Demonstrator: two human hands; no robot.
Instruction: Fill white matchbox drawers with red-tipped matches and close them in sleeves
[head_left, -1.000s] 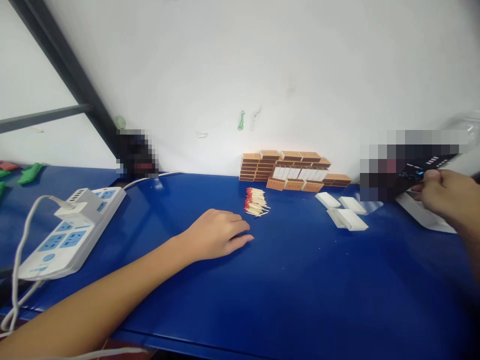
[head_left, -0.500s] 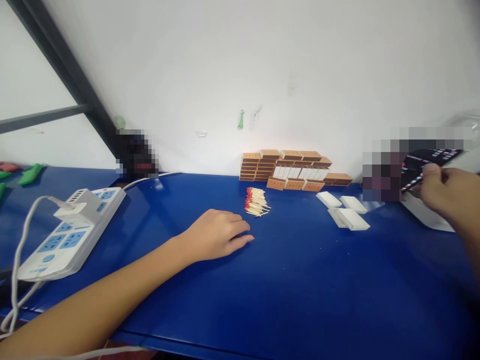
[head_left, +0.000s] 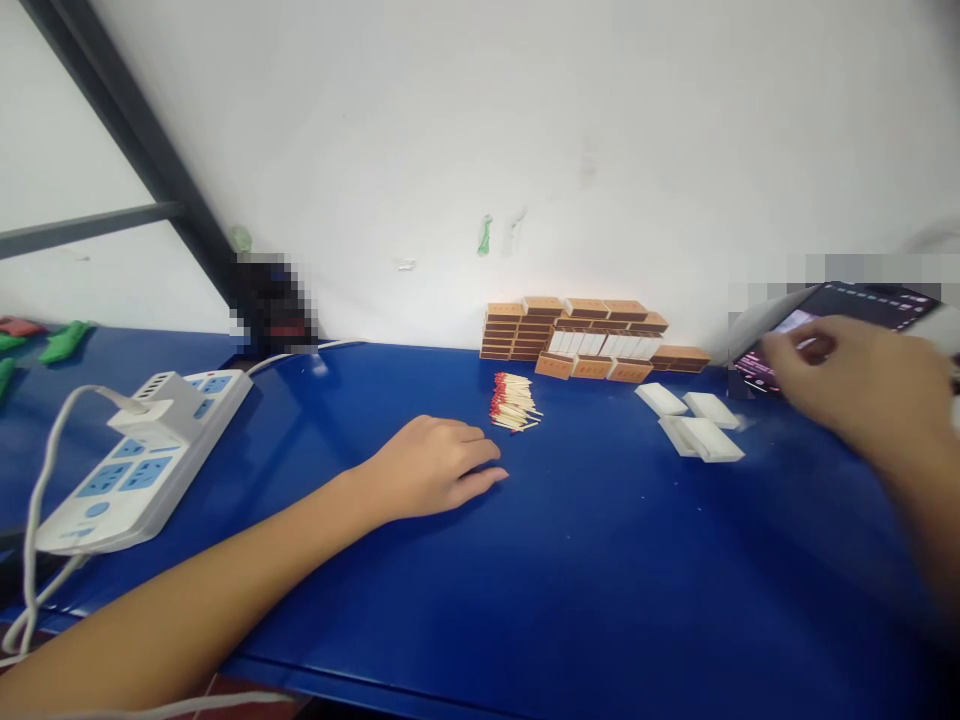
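My left hand (head_left: 439,468) lies palm down on the blue table (head_left: 570,600), its fingers loosely out and nothing held. Just past its fingertips is a small pile of matches (head_left: 514,402) with red heads. My right hand (head_left: 862,380) is over at the right, in front of the lit screen of a phone (head_left: 892,305) that leans at a tilt. Its fingers are curled, with thumb and forefinger meeting near the screen; I cannot tell whether they touch it. I see nothing held in them.
Stacked matchboxes (head_left: 517,332) stand along the wall, with several white matchbox trays (head_left: 709,438) in front to the right. A white power strip (head_left: 161,470) with a plugged-in charger and cables lies at the left. Green and red objects (head_left: 67,342) lie beyond it.
My right hand has moved left across the phone. The screen shows a different picture, and more of the phone is in view. My left hand has stayed put.
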